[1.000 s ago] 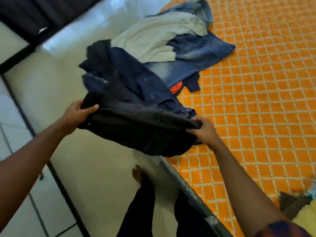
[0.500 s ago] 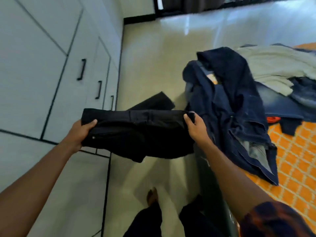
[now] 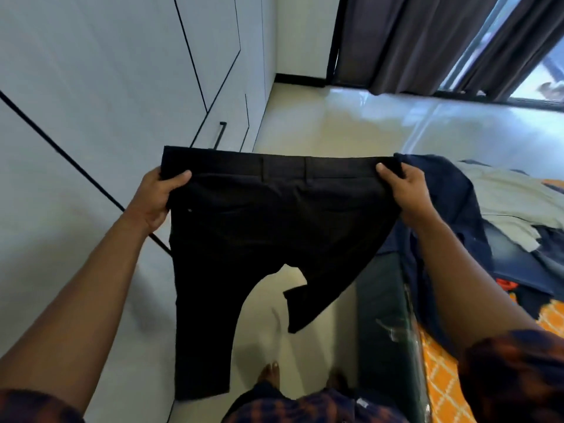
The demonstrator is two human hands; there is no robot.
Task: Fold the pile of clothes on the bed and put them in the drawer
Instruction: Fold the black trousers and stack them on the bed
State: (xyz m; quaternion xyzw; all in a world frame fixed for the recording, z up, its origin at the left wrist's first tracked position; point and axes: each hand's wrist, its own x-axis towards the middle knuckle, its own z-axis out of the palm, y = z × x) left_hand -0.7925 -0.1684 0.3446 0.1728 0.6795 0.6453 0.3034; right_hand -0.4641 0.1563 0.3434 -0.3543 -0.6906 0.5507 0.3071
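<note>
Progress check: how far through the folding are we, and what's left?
Done: nothing visibly; no folded stack shows and the cabinet fronts look closed. In hand: the left hand and right hand grip the waistband of the black trousers, spread open in the air, unfolded. Left: fold these, then the navy garment and pale garment heaped on the bed, and stow everything.

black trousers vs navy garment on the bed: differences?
The black trousers hang spread out in mid-air; the navy garment lies crumpled over the bed edge. The black trousers are pinched at the waistband by the left hand and right hand; the navy garment is in neither. Both dark, unfolded.
</note>
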